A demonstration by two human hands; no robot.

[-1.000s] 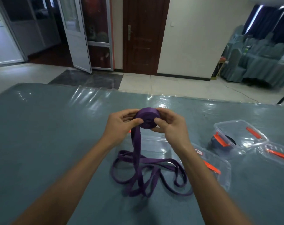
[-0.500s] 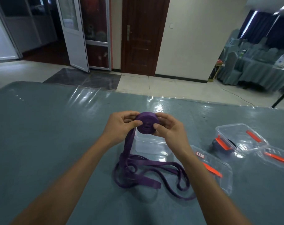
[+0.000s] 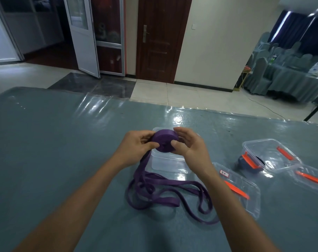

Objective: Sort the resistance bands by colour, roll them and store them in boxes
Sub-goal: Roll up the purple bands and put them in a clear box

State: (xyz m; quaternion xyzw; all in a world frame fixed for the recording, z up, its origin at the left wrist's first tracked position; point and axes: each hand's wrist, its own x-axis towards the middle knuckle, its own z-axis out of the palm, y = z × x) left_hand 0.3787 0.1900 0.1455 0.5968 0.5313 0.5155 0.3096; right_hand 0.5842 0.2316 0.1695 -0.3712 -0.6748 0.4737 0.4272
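Note:
A purple resistance band is partly wound into a thick roll (image 3: 164, 140) held above the table. My left hand (image 3: 136, 145) grips the roll's left side, thumb on its face. My right hand (image 3: 188, 144) holds its right side, thumb pressing the face and fingers curved over the far edge. The loose tail of the purple band (image 3: 161, 194) hangs from the roll and lies in tangled loops on the table. An open clear box (image 3: 170, 163) stands right under the roll, partly hidden by my hands.
A clear lid (image 3: 241, 192) with an orange clip and a small label lies right of the loops. Farther right, a clear box (image 3: 269, 156) with orange clips stands over a dark blue roll (image 3: 245, 162); another lid (image 3: 311, 179) lies by the right edge. The table has a glossy grey-blue cover (image 3: 54, 151).
The roll has grown a little and turned between my hands. The loose loops on the table have shifted and shortened slightly. The camera has tilted, so the boxes sit lower right.

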